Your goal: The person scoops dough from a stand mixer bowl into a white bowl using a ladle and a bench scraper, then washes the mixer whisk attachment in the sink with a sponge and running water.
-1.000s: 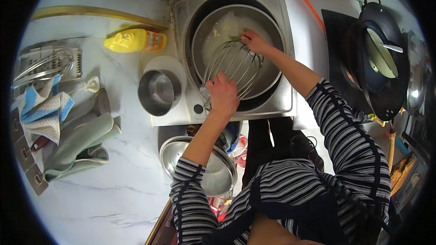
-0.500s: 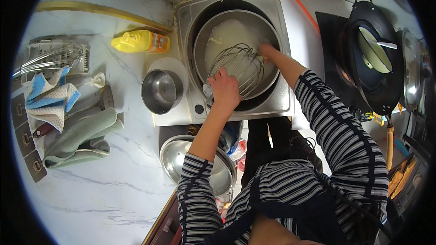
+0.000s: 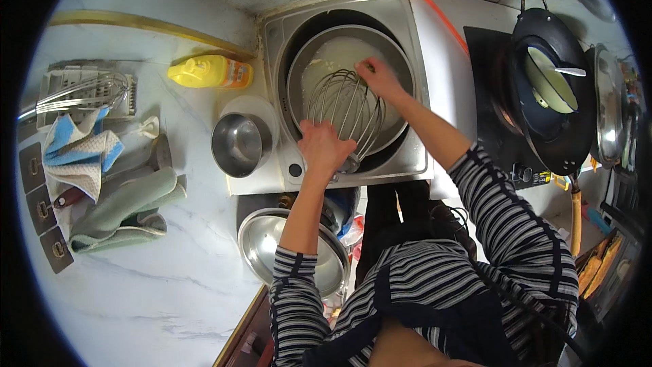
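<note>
A large wire balloon whisk (image 3: pixel 353 112) is held over a wide metal basin (image 3: pixel 297 85) of cloudy whitish water, which sits in the sink. My left hand (image 3: pixel 323 148) grips the whisk at its lower end, where the wires gather by the handle. The handle is mostly hidden. At the rounded far end of the wires, my right hand (image 3: pixel 382 80) is closed, thumb and fingers pinched together. Something small and dark shows between those fingers, too small to name. Pale scraps float at the basin's far left.
Left of the sink (image 3: pixel 422 105) stand a steel pot (image 3: pixel 239 141) and a yellow bottle (image 3: pixel 212 72). Further left lie a second whisk (image 3: pixel 88 94), a grater (image 3: pixel 53 88) and cloths (image 3: pixel 125 211). A black wok (image 3: pixel 553 136) sits right; a steel bowl (image 3: pixel 261 245) is below the counter.
My right hand has moved left from the basin's right side to the whisk's wire end. My left hand has shifted slightly down and left, and the whisk has turned more upright.
</note>
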Demonstrator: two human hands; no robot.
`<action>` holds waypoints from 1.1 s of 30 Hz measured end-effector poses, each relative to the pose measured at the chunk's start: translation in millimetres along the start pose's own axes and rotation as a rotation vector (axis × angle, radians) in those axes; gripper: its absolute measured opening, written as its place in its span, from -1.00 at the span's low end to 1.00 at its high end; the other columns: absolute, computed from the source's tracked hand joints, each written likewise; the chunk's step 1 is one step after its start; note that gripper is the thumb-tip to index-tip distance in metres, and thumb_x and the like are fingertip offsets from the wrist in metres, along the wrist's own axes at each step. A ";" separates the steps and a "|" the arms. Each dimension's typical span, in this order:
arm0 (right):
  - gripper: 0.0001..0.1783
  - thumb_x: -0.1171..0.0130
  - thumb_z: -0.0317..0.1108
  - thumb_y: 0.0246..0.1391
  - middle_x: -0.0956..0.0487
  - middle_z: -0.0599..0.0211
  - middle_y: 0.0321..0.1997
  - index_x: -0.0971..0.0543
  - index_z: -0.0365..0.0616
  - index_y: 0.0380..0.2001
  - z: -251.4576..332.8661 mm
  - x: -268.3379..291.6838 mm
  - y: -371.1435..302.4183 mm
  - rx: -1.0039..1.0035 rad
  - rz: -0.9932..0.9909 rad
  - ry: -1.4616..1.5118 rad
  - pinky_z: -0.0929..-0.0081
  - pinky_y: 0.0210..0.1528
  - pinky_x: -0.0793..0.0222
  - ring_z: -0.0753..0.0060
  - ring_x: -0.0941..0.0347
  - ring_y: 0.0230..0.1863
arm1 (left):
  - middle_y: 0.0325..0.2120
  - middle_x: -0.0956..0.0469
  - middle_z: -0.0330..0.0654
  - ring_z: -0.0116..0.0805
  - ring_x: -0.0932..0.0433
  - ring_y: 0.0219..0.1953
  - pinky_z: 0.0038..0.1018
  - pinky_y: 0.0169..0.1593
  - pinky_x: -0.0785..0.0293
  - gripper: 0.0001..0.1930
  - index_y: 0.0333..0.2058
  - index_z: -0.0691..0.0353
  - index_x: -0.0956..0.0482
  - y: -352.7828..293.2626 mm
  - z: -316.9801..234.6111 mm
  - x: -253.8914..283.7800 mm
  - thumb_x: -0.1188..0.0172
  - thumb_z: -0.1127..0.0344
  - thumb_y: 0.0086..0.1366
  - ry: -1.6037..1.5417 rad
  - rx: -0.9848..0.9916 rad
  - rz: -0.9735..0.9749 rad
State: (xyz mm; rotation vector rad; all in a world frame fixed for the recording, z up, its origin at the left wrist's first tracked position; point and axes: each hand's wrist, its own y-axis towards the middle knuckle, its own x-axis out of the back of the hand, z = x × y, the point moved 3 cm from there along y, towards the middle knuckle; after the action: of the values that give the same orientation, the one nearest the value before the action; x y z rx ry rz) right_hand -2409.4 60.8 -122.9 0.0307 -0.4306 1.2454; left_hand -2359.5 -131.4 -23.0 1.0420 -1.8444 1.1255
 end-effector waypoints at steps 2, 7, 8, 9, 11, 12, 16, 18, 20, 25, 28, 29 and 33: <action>-0.58 -0.26 -0.04 -0.03 -0.51 0.28 -0.50 -0.53 -0.24 -0.40 -16.0 8.0 21.5 -0.159 0.056 0.044 0.46 -0.29 -0.34 0.41 -0.42 -0.41 | -0.31 -0.41 0.10 0.03 -0.42 -0.17 -0.14 -0.22 -0.43 -0.69 -0.59 0.28 -0.46 -16.0 7.9 8.1 -0.28 0.20 -0.31 -0.087 0.040 -0.031; -0.58 -0.42 -0.09 -0.23 -0.40 0.42 -0.59 -0.51 -0.20 -0.49 -37.3 20.0 57.3 -0.194 0.154 -0.048 0.47 -0.43 -0.24 0.52 -0.31 -0.50 | -0.38 -0.30 0.03 -0.07 -0.34 -0.29 -0.31 -0.21 -0.36 -0.65 -0.67 0.28 -0.24 -56.2 33.1 23.5 -0.29 0.29 -0.28 -0.411 0.195 -0.100; -0.71 -0.37 -0.28 -0.23 -0.46 0.32 -0.51 -0.49 -0.19 -0.49 -35.4 19.9 64.5 -0.086 0.231 -0.097 0.40 -0.42 -0.28 0.40 -0.38 -0.46 | -0.37 -0.27 -0.01 -0.14 -0.32 -0.32 -0.37 -0.23 -0.35 -0.64 -0.68 0.28 -0.20 -61.3 37.3 26.8 -0.28 0.32 -0.26 -0.451 0.203 -0.111; -0.74 -0.33 -0.32 -0.24 -0.48 0.28 -0.46 -0.49 -0.18 -0.48 -31.9 17.2 70.5 0.059 0.209 -0.238 0.38 -0.39 -0.31 0.34 -0.41 -0.43 | -0.37 -0.27 -0.01 -0.15 -0.32 -0.32 -0.37 -0.23 -0.35 -0.64 -0.68 0.28 -0.19 -66.4 40.6 29.5 -0.27 0.33 -0.25 -0.474 0.219 -0.137; -0.80 -0.27 -0.41 -0.25 -0.51 0.19 -0.36 -0.49 -0.16 -0.47 -25.3 12.7 84.1 0.273 0.179 -0.552 0.35 -0.34 -0.36 0.22 -0.46 -0.36 | -0.37 -0.27 -0.02 -0.16 -0.32 -0.34 -0.36 -0.25 -0.34 -0.64 -0.68 0.28 -0.18 -76.8 46.1 33.6 -0.27 0.33 -0.25 -0.511 0.263 -0.186; -0.80 -0.25 -0.42 -0.25 -0.51 0.18 -0.32 -0.51 -0.14 -0.44 -21.6 8.8 88.0 0.421 0.252 -0.638 0.33 -0.29 -0.36 0.19 -0.46 -0.29 | -0.37 -0.27 -0.04 -0.18 -0.31 -0.37 -0.36 -0.26 -0.33 -0.64 -0.69 0.29 -0.17 -81.9 48.3 35.2 -0.26 0.35 -0.24 -0.523 0.289 -0.213; -0.83 -0.14 -0.42 -0.17 -0.55 0.18 -0.27 -0.59 -0.09 -0.40 -28.4 10.3 84.4 0.712 0.627 -1.297 0.23 -0.14 -0.36 0.11 -0.46 -0.13 | -0.38 -0.27 -0.03 -0.19 -0.29 -0.37 -0.37 -0.25 -0.31 -0.64 -0.69 0.30 -0.19 -94.9 57.4 38.2 -0.27 0.33 -0.24 -0.552 0.357 -0.245; -0.83 -0.08 -0.39 -0.09 -0.56 0.20 -0.29 -0.62 -0.07 -0.40 -41.4 21.1 70.6 0.737 0.830 -1.633 0.20 -0.10 -0.35 0.12 -0.45 -0.09 | -0.37 -0.28 0.03 -0.14 -0.30 -0.34 -0.34 -0.21 -0.31 -0.64 -0.69 0.31 -0.22 -97.6 61.2 38.6 -0.29 0.32 -0.25 -0.544 0.360 -0.259; -0.81 -0.03 -0.35 -0.03 -0.56 0.24 -0.29 -0.64 -0.03 -0.41 -55.7 32.2 52.7 0.719 1.035 -1.851 0.18 -0.09 -0.36 0.14 -0.44 -0.05 | -0.38 -0.28 0.04 -0.12 -0.30 -0.31 -0.33 -0.20 -0.31 -0.65 -0.68 0.32 -0.24 -98.7 64.8 38.3 -0.29 0.31 -0.25 -0.537 0.367 -0.264; -0.71 -0.03 -0.41 0.01 -0.49 0.17 -0.11 -0.55 -0.09 -0.15 -60.5 26.9 45.5 0.564 0.989 -1.496 0.17 -0.05 -0.34 0.02 -0.42 -0.05 | -0.41 -0.29 0.01 -0.14 -0.30 -0.33 -0.36 -0.22 -0.31 -0.65 -0.68 0.31 -0.24 -101.6 72.4 34.9 -0.29 0.32 -0.25 -0.610 0.411 -0.274; -0.58 -0.04 -0.46 -0.03 -0.42 0.13 -0.04 -0.44 -0.10 -0.02 -46.5 19.4 69.7 0.539 0.863 -1.269 0.16 -0.06 -0.34 -0.04 -0.40 -0.06 | -0.43 -0.29 0.00 -0.15 -0.29 -0.34 -0.36 -0.24 -0.30 -0.65 -0.69 0.30 -0.22 -102.8 78.3 28.3 -0.29 0.32 -0.26 -0.663 0.443 -0.269; -0.53 -0.04 -0.48 -0.05 -0.40 0.11 -0.02 -0.40 -0.10 0.02 -42.1 18.7 78.8 0.492 0.819 -1.261 0.16 -0.06 -0.35 -0.05 -0.40 -0.07 | -0.44 -0.29 -0.01 -0.15 -0.29 -0.34 -0.36 -0.24 -0.30 -0.64 -0.69 0.30 -0.22 -102.8 80.8 25.4 -0.29 0.32 -0.27 -0.685 0.451 -0.267; -0.53 -0.05 -0.48 -0.07 -0.40 0.10 -0.07 -0.38 -0.12 0.01 -11.7 17.8 105.6 0.725 0.388 -1.103 0.16 -0.07 -0.38 -0.04 -0.40 -0.06 | -0.44 -0.32 -0.13 -0.32 -0.29 -0.40 -0.46 -0.35 -0.28 -0.72 -0.64 0.26 -0.24 -98.2 91.0 8.7 -0.25 0.39 -0.15 -0.929 0.477 -0.196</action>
State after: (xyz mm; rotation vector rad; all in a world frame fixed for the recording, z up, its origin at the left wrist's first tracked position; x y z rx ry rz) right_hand -2498.7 114.8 -149.8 1.3505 -0.9253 1.6391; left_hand -2290.0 -245.9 -14.9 2.2558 -2.0888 1.0639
